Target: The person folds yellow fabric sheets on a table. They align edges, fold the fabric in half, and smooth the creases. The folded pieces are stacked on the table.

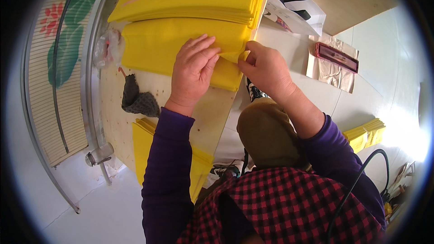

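Note:
A folded yellow cloth lies on the wooden board, in front of a thick stack of the same yellow cloth with a pink line across it. My left hand rests on the folded cloth with fingers stretched out, its thumb beside the index fingertip. My right hand pinches the cloth's right edge between thumb and bent fingers, and a small corner stands up there. A raised crease runs between the two hands. The right hand's other fingertips are hidden.
On the wooden board lie a dark grey knitted piece and more yellow cloth near my left forearm. A clear plastic bag sits at its left edge. On the floor are a dark red case and a yellow bundle.

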Motion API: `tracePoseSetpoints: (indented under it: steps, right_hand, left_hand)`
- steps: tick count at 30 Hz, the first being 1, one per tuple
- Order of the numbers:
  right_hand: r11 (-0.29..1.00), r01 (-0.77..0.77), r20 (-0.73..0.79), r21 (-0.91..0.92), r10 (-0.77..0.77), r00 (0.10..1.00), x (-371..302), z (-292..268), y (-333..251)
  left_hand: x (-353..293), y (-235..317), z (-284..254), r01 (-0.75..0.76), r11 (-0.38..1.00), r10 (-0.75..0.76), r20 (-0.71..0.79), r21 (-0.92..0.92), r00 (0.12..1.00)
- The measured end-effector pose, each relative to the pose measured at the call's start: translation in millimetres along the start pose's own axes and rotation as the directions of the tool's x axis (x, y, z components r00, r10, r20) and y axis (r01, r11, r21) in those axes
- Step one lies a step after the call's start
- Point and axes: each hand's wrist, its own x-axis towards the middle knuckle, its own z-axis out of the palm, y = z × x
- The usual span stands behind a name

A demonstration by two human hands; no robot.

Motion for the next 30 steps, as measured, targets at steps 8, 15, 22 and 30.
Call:
tracePoseSetpoints:
  steps: [8,15,22,30]
  right_hand:
    - [1.000,-0.013,-0.012,-0.007,0.013,1.000,0.4,2.2,0.9]
    - [0.999,-0.024,-0.017,0.028,0.025,1.000,-0.7,1.4,-1.1]
    - [0.972,-0.009,-0.009,0.235,0.012,1.000,-4.0,3.6,1.9]
    - [0.868,0.126,-0.139,0.481,-0.067,0.988,-27.0,8.2,30.8]
  left_hand:
    - [-1.2,4.8,-4.3,0.001,1.000,-0.001,0.028,0.028,1.000]
    - [-16.7,24.2,-7.4,0.071,0.992,-0.082,0.111,0.102,0.990]
    - [-22.5,45.8,11.9,0.155,0.974,-0.176,0.122,0.165,0.977]
    - [-26.1,51.4,13.6,0.204,0.968,-0.223,0.132,0.146,0.966]
